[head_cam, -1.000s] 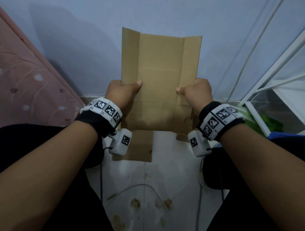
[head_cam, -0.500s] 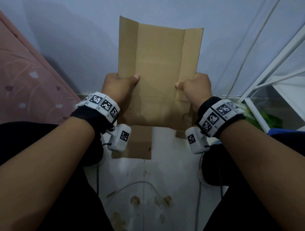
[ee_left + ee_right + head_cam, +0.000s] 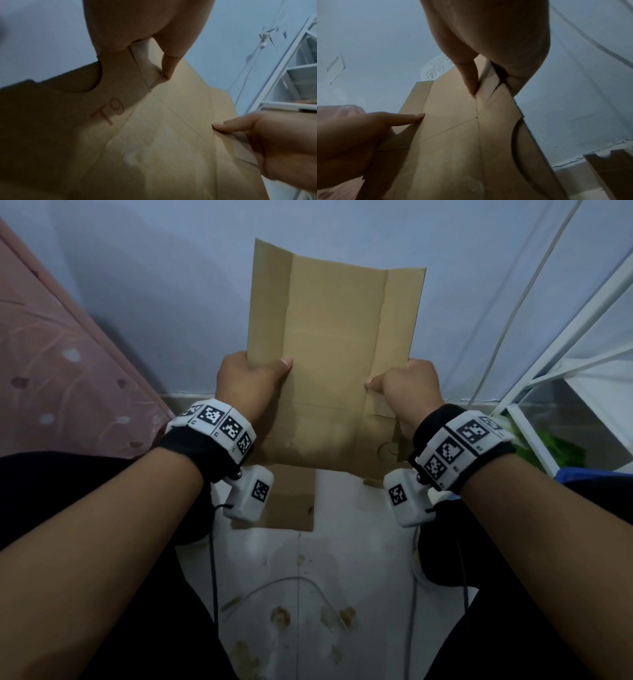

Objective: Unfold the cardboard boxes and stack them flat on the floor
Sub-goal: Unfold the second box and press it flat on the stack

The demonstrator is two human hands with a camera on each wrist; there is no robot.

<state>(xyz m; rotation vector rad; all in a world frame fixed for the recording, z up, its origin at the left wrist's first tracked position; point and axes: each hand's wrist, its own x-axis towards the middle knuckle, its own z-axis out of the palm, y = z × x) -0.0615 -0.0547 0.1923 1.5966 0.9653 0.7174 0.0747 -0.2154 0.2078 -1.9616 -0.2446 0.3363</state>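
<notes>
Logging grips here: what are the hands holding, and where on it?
Both hold the cardboard sheet: left hand on its left edge, right hand on its right edge, thumbs in front.

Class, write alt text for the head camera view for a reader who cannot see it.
Two hands hold a flattened cardboard box upright before a pale wall: the left hand grips its left edge, the right hand its right edge. More cardboard lies on the floor below.

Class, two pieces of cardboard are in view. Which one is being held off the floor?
The upright cardboard sheet, gripped at its side edges by the left hand and right hand. The other cardboard lies flat on the floor beneath it.
</notes>
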